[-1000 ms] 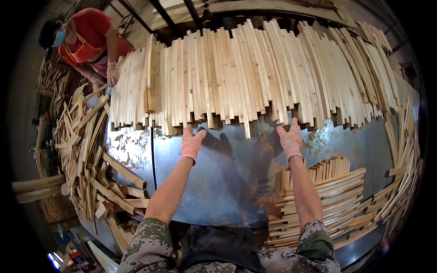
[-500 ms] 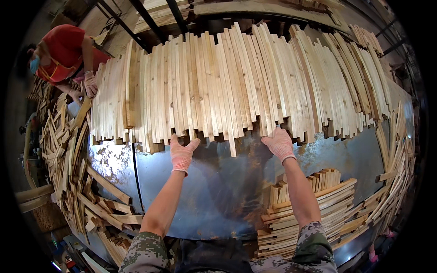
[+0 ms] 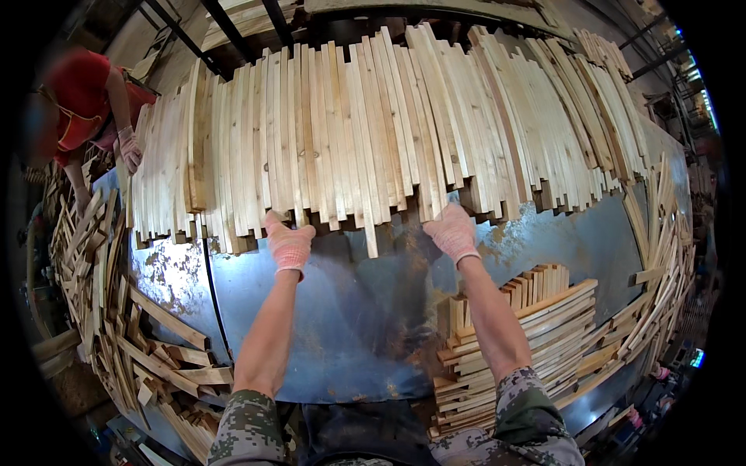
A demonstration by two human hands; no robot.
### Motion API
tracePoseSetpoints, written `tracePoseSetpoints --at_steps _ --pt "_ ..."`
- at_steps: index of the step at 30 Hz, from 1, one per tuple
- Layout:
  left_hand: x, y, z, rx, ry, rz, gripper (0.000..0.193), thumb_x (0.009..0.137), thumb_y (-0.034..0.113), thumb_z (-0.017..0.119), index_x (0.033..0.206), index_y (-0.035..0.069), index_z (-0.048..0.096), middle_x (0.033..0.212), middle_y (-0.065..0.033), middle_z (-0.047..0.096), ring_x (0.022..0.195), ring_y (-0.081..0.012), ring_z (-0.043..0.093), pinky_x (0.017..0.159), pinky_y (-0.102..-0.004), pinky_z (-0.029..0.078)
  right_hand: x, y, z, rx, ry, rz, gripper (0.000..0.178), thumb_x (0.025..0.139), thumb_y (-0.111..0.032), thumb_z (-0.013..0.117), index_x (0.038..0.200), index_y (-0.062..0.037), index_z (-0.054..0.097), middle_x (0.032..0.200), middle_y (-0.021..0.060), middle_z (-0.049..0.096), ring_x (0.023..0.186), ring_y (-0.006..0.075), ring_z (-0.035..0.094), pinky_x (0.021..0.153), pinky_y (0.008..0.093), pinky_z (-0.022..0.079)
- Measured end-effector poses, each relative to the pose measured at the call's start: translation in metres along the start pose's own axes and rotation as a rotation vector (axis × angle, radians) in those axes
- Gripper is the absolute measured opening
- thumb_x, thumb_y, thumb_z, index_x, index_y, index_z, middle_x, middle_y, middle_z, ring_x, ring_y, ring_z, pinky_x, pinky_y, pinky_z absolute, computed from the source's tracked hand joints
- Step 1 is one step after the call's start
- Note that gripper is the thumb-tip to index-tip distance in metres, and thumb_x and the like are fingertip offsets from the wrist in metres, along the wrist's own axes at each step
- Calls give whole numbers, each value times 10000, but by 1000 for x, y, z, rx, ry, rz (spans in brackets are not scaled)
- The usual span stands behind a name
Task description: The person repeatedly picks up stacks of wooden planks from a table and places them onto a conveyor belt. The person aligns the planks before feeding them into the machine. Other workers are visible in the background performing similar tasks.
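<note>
wooden slats [image 3: 330, 132] just ahead, against left grip [image 3: 288, 244] and right grip [image 3: 452, 231]

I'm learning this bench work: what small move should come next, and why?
Probably nudge the jutting strip end inward with the right hand. It sticks out toward the person past its neighbours in the row of wooden strips, between that hand and the left hand, both at the row's near edge.
</note>
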State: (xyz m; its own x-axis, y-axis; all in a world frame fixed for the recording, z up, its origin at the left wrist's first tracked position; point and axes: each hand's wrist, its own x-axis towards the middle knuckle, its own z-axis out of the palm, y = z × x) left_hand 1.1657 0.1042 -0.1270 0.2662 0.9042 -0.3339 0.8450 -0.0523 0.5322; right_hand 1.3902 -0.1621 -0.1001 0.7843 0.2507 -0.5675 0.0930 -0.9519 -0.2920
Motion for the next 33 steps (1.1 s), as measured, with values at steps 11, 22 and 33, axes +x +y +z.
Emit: tracePoseSetpoints --at_steps 11,22,33 --pt "-82 -90 -56 -49 4 127 980 682 209 871 1506 -84 427 1374 -257 630 1276 -423 619 1131 -415 474 -141 26 5 -47 -85 100 537 829 -333 771 1215 35 706 1301 256 700 1220 420 683 1051 471 557" --pt "-166 -157 -44 -3 -83 48 1120 677 190 890 1609 -38 311 1518 -291 537 1383 -411 568 1169 -400 458 -225 75 31 -108 -68 3 405 774 -308 792 1087 -51 792 1113 222 774 1081 402 727 941 482 588" --pt "-167 -138 -35 4 -86 -44 1152 677 190 913 1620 -40 293 1527 -291 541 1394 -409 562 1180 -401 450 -205 50 -5 -162 -250 143 492 817 -322 808 1161 26 757 1196 240 758 1149 370 736 984 432 594"
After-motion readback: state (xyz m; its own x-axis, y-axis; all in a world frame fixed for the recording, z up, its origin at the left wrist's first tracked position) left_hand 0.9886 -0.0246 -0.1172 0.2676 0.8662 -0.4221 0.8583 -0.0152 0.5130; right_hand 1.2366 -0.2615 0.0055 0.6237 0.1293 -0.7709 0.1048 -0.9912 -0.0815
